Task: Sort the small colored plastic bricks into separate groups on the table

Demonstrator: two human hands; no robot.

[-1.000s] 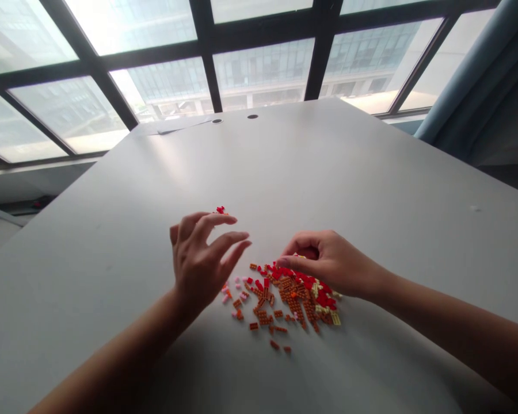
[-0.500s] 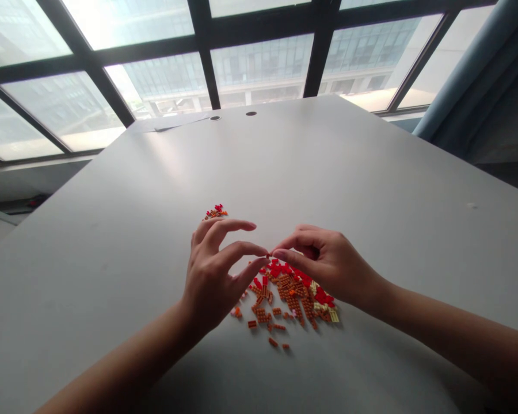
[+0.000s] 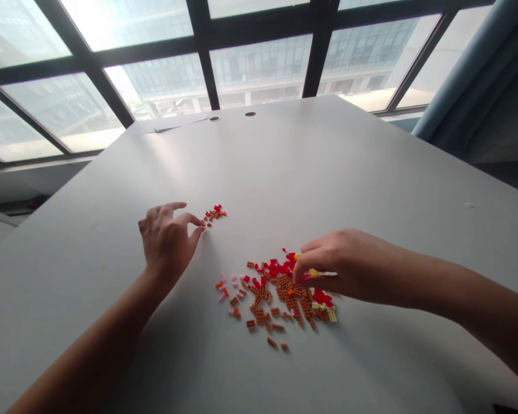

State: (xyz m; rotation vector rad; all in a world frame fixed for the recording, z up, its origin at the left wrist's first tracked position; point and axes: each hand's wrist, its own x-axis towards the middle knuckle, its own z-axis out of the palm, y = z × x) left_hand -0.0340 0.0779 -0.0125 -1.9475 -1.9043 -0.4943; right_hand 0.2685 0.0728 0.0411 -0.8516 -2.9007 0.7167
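My left hand (image 3: 166,241) rests on the grey table (image 3: 311,172), left of the middle. Its thumb and fingertips are pinched together just short of a small cluster of red and orange bricks (image 3: 213,214). Whatever sits in that pinch is too small to make out. My right hand (image 3: 341,267) hovers low over the right part of a loose pile of tiny bricks (image 3: 276,293), which are orange, red, cream and pink. Its fingers curl down and its fingertips press among the red pieces. What they grip is hidden.
A sheet of paper (image 3: 172,123) and two round cable holes (image 3: 250,114) lie at the table's far edge, under a wall of dark-framed windows (image 3: 259,40). A grey-blue column (image 3: 466,69) rises at the back right.
Half a second ago both hands' fingertips met above the pile. Since then my left hand has swung left to the small cluster. My right hand has dropped onto the pile.
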